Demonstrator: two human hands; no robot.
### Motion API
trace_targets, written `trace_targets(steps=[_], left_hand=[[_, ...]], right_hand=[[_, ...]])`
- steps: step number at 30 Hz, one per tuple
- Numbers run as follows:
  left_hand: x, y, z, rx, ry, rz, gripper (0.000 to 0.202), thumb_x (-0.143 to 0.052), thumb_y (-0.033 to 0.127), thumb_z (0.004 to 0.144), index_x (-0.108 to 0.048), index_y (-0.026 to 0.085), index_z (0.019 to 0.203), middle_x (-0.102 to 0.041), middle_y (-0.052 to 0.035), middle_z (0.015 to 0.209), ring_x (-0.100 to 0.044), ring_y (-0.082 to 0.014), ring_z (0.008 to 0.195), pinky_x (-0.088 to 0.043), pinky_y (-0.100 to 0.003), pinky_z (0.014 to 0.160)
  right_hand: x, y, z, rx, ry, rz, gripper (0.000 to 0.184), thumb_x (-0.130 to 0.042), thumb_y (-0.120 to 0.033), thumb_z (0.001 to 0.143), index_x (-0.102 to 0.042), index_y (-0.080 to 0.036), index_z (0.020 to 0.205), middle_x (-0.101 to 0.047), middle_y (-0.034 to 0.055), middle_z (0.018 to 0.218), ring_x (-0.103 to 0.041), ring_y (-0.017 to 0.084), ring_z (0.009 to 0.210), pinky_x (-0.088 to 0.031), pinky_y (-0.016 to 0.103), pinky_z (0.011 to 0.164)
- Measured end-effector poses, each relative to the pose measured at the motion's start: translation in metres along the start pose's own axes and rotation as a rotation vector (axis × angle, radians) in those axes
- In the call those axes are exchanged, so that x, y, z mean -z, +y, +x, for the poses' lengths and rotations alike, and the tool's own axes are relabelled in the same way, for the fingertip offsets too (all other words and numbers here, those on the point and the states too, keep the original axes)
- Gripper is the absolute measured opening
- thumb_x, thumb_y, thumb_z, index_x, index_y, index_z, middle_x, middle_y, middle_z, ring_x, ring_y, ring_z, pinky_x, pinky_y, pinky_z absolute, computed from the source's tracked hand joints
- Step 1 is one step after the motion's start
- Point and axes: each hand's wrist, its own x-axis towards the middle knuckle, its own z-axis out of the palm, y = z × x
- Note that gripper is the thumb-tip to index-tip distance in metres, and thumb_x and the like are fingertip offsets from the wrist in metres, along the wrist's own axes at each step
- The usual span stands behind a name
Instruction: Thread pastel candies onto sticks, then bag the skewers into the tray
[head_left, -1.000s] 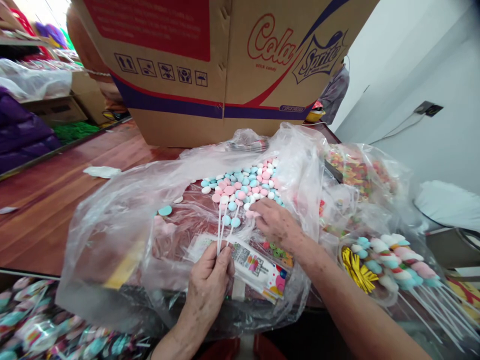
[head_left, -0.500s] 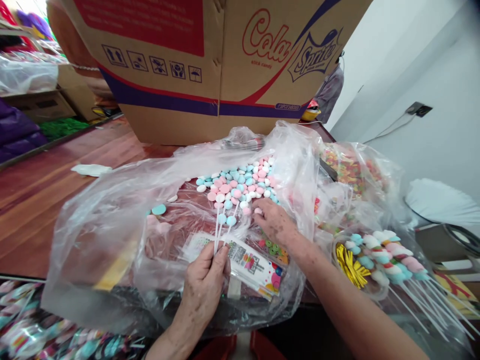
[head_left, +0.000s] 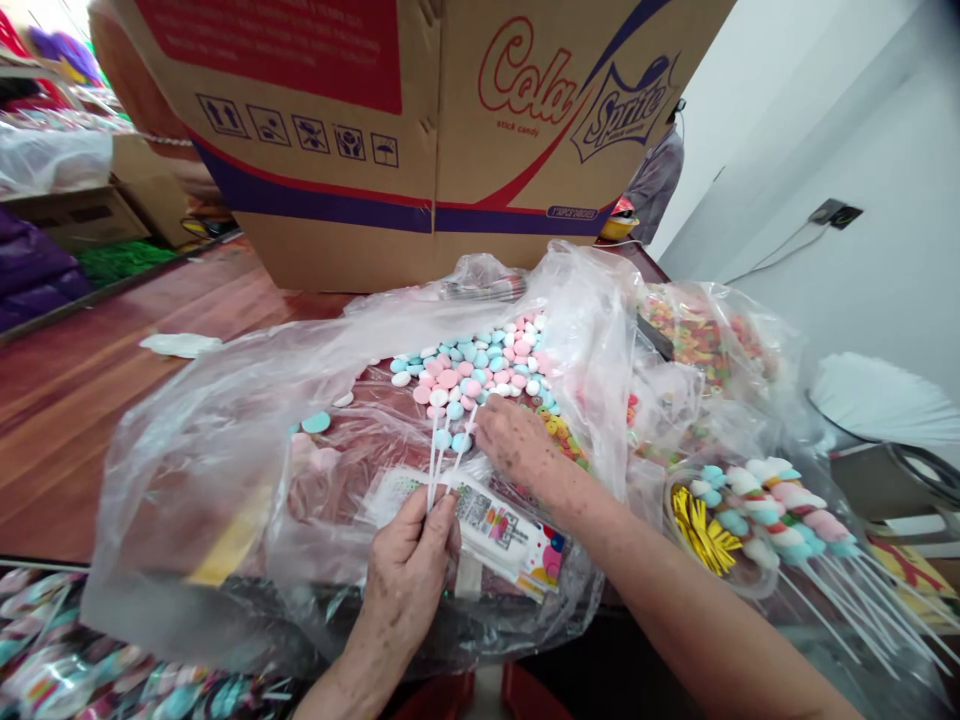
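Observation:
My left hand (head_left: 412, 560) is closed around the lower ends of a few thin white sticks (head_left: 435, 455), which point up and away from me. My right hand (head_left: 514, 440) pinches a small pink candy (head_left: 470, 428) at the upper part of the rightmost stick; the fingertips are partly hidden. Just beyond both hands lies a heap of round pink, blue and white candies (head_left: 480, 365) on clear plastic. Under the right wrist are colourful ring-shaped gummies (head_left: 566, 440). A printed packet stack (head_left: 499, 525) lies beside my left hand.
A large cardboard box (head_left: 322, 240) stands behind the candies. On the right are finished candy skewers (head_left: 795, 510), gold twist ties (head_left: 701, 530) in a round tub, and bags of gummies (head_left: 690, 330). Wrapped candies (head_left: 112, 660) fill the lower left. A person (head_left: 660, 180) is behind the box.
My right hand has moved left from the edge of the candy heap to the rightmost stick, bringing a pink candy to it. My left hand stays in place with the sticks.

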Motion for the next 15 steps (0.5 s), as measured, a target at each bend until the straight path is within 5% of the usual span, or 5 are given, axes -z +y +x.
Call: trace_targets(steps=[7,15], left_hand=[[0.002,-0.004,0.0,-0.018,-0.006,0.033,0.038,-0.052,0.051,0.093,-0.054,0.019,0.073,-0.043,0.0086,0.052,-0.029,-0.0058,0.039,-0.027,-0.018,0.037],[0.0,0.001,-0.001,0.0,-0.004,0.028,0.041,-0.053,0.052,0.093,-0.049,0.02,0.067,-0.035,0.0105,0.047,-0.026,-0.0058,0.038,-0.026,-0.018,0.037]], right_hand=[[0.022,0.033,-0.015,-0.164,-0.037,0.209,0.021,-0.052,-0.025,0.088,-0.068,-0.017,0.076,-0.066,0.0016,0.074,-0.057,0.014,0.068,-0.037,0.023,0.061],[0.003,0.044,-0.029,-0.241,0.185,0.266,0.016,-0.057,-0.025,0.086,-0.059,-0.018,0.1,-0.063,0.0066,0.096,-0.056,0.02,0.085,-0.04,0.03,0.074]])
